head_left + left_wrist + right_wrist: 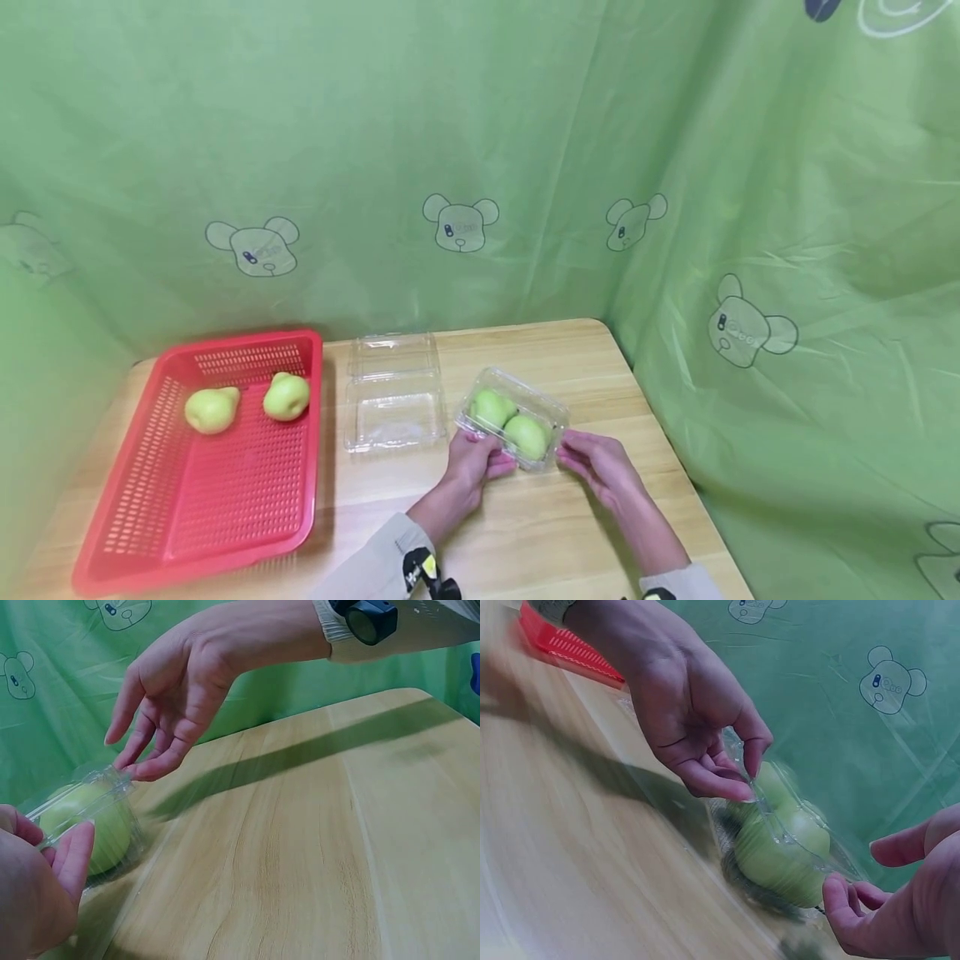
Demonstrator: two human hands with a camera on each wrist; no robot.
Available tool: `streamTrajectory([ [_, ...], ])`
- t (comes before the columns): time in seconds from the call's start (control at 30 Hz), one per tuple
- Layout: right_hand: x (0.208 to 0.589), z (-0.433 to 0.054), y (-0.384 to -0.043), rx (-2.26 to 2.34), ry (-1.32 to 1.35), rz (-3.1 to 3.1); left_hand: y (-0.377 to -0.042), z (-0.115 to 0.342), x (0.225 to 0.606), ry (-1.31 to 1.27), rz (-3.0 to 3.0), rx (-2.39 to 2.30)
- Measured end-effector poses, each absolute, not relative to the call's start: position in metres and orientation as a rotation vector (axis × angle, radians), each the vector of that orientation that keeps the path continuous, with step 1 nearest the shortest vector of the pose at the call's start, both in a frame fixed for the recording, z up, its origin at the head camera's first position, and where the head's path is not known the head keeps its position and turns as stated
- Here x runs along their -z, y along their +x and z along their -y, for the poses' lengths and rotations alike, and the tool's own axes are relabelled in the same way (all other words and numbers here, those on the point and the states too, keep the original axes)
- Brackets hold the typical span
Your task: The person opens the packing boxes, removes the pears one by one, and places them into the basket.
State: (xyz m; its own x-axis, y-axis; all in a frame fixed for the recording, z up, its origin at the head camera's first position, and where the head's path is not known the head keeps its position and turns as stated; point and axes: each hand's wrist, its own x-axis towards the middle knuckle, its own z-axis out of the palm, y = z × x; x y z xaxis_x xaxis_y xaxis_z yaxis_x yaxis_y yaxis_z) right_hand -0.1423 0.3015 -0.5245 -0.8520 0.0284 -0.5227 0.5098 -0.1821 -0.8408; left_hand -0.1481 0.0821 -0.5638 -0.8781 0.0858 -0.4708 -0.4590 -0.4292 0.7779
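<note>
A clear plastic clamshell box with two green pears inside sits tilted across the wooden table, its lid over the fruit. My left hand pinches the box's near rim between thumb and fingers, as the right wrist view also shows. At the right end, the fingertips of my right hand touch the box's edge. In the left wrist view, the thumb of that right hand stands apart from its fingers. The pears' undersides are hidden.
A red perforated basket with two more pears stands at the left. Between it and my hands lies an unfolded clear clamshell box. Green curtains enclose the wooden table behind and at the sides.
</note>
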Motion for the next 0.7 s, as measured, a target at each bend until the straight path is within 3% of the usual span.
streamTrajectory([
  [0.7, 0.5269, -0.3047, -0.1381, 2.173, 0.652, -1.674, -0.1477, -0.0817, 0.5613, -0.512, -1.428, -2.330],
])
